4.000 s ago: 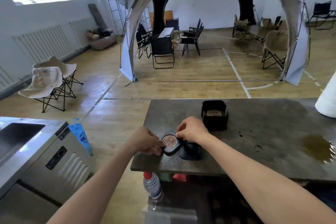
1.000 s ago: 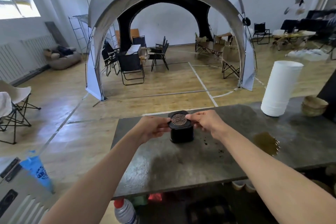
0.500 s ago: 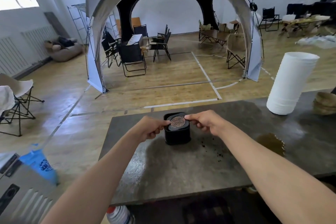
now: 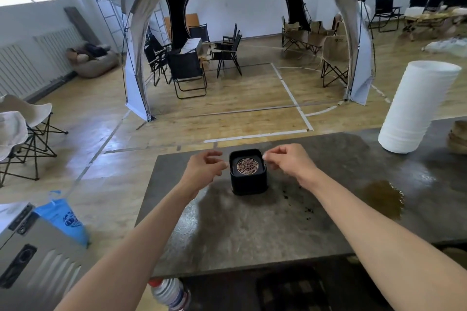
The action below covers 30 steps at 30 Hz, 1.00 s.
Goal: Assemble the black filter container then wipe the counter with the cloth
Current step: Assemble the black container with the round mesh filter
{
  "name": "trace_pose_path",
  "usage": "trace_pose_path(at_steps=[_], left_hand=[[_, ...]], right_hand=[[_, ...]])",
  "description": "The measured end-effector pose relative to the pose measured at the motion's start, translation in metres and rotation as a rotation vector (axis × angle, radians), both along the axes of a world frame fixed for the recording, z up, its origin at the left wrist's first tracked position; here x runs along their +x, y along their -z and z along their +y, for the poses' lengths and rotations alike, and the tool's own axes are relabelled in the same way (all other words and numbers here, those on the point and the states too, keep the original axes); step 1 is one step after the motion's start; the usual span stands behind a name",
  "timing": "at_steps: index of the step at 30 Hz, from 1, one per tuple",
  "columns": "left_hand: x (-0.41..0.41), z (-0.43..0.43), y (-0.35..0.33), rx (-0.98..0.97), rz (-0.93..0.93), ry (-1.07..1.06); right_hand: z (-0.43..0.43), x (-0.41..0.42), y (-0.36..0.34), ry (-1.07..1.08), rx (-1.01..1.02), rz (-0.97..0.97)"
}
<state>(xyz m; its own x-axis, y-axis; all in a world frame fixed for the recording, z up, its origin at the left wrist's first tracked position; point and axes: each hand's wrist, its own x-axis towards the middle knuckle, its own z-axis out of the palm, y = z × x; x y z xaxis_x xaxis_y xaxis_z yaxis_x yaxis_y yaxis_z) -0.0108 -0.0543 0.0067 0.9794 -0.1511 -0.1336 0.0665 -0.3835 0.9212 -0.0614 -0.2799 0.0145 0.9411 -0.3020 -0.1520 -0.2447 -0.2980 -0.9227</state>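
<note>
Two bare hands hover on either side of a small square black plastic filter container [image 4: 249,175], which sits upright on the dark grey stone-look counter [image 4: 252,222], toward its far edge. The left hand [image 4: 203,168] is just beside the container's left wall, fingers loosely curled and apart, holding nothing as far as I can see. The right hand [image 4: 288,161] is just beside the top right corner, thumb and fingers loosely pinched together but empty, not touching the box from what I can make out. Inside the top of the container there's a round copper-coloured patterned mesh disc [image 4: 247,166], lying flat and recessed below the rim. To the right on the counter there's a brownish liquid puddle [image 4: 382,197], with some dark crumbs [image 4: 307,209] scattered between it and the container. A tall white stack of paper cups [image 4: 417,106] stands near the far right of the counter, well apart from the box.
</note>
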Motion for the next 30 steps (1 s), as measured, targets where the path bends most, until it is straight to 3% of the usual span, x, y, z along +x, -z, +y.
trace_pose_path(at_steps=[2,6,13,30], left_hand=[[0.0,0.008,0.004,0.032,-0.155,0.135],[-0.008,0.007,0.015,0.318,-0.306,0.43],[-0.008,0.0,0.031,0.21,-0.318,0.33],[0.067,0.058,0.016,0.151,-0.194,0.251]], right_hand=[[-0.006,-0.006,0.001,-0.126,-0.156,-0.143],[-0.005,-0.015,0.008,-0.477,-0.365,-0.042],[0.005,-0.009,0.028,-0.323,-0.345,-0.158],[0.07,0.074,0.025,-0.333,-0.344,-0.152]])
